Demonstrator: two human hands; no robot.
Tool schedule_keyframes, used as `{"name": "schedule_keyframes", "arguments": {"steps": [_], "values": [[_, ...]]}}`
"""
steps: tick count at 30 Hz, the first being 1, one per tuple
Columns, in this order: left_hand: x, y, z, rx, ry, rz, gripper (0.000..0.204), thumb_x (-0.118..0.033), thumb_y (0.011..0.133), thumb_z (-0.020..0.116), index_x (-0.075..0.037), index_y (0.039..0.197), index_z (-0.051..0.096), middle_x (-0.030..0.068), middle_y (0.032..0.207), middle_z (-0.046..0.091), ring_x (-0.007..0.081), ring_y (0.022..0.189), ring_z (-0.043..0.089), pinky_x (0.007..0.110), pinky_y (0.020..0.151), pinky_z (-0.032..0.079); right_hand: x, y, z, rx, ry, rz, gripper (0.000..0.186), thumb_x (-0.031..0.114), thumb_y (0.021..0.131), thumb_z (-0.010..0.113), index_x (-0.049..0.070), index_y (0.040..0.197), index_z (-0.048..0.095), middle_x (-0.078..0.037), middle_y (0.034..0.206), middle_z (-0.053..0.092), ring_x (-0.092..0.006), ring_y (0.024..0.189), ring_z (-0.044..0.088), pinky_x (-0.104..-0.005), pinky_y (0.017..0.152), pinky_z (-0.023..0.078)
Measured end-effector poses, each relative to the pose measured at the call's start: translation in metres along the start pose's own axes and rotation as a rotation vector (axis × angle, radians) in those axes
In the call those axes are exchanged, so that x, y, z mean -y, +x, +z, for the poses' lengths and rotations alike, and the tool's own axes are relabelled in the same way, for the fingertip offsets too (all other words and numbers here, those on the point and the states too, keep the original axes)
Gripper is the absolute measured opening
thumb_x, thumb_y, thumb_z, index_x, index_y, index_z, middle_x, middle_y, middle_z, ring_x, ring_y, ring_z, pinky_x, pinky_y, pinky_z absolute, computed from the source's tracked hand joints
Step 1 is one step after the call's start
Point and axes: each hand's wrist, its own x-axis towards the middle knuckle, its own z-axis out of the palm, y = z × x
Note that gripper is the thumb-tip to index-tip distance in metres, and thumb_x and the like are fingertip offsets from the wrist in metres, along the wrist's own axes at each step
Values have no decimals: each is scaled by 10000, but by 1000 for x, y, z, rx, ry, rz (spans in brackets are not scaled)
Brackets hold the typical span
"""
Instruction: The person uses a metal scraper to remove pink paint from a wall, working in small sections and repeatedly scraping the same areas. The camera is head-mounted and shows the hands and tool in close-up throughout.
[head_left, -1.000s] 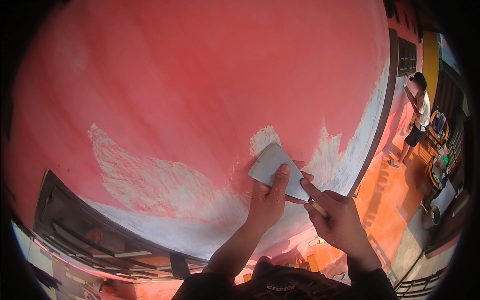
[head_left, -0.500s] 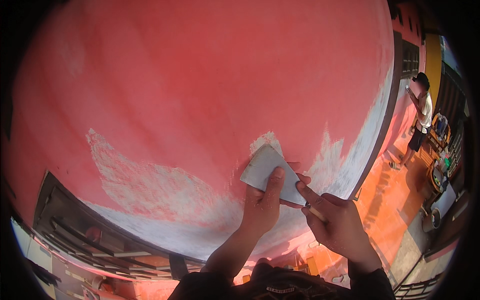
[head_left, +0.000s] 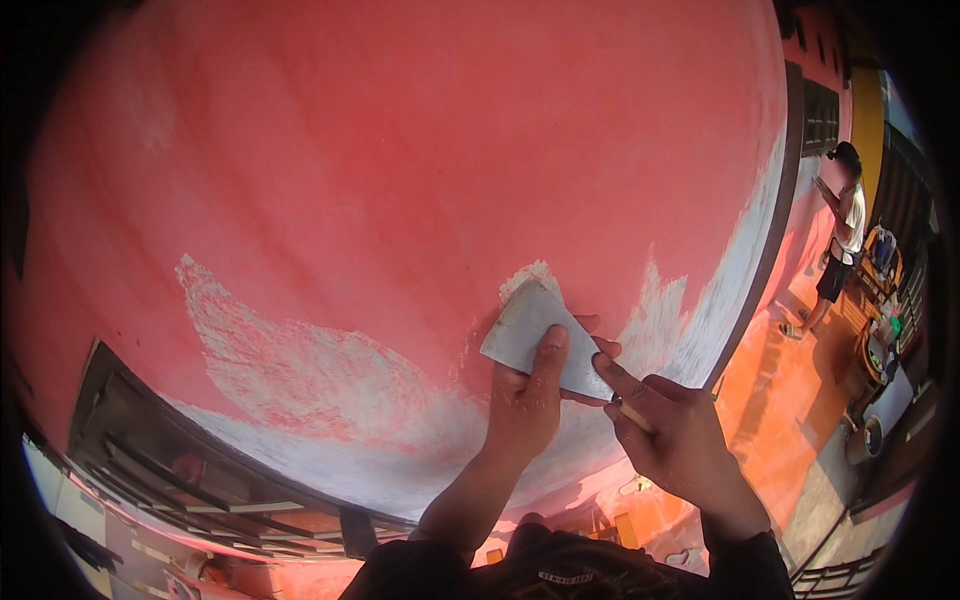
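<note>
A scraper (head_left: 525,325) with a broad, flat grey blade and a pale handle is held up close to the red wall (head_left: 430,150). My left hand (head_left: 525,410) grips the blade from below, its thumb flat on the face and its fingers behind. Around the handle, my right hand (head_left: 670,430) is closed, with the index finger reaching along the base of the blade. Just above the blade's edge, a rough pale patch (head_left: 540,272) shows where the red paint is gone. A larger scraped area (head_left: 310,385) spreads to the left.
A dark-framed window (head_left: 200,490) lies low on the left. Beyond a dark wall edge (head_left: 760,250) at right, another person (head_left: 848,220) stands facing a wall on the orange floor (head_left: 770,410). Chairs with things on them (head_left: 880,260) and a bucket (head_left: 864,440) stand nearby.
The scraper and both hands have hardly moved; the right hand has shifted very slightly. The grip on blade and handle looks the same.
</note>
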Motion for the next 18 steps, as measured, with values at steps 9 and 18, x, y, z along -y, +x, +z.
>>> {"name": "schedule_keyframes", "arguments": {"steps": [9,18], "values": [[0,-2,0,-21,16,7,345,-271,1096,396,6,1261,519,147,1038,711,221,1006,721,318,676,649,-5,0,0,13,1,-26,553,85,877,678,139,1418,578,-88,651,574,-262,496,574,-376,484,471],[-1,0,2,-56,36,54,355,-285,1090,431,26,1219,543,152,1046,709,230,973,727,321,675,645,-11,3,4,4,25,-47,563,83,874,692,142,1421,574,-85,652,577,-251,501,583,-366,482,472]]}}
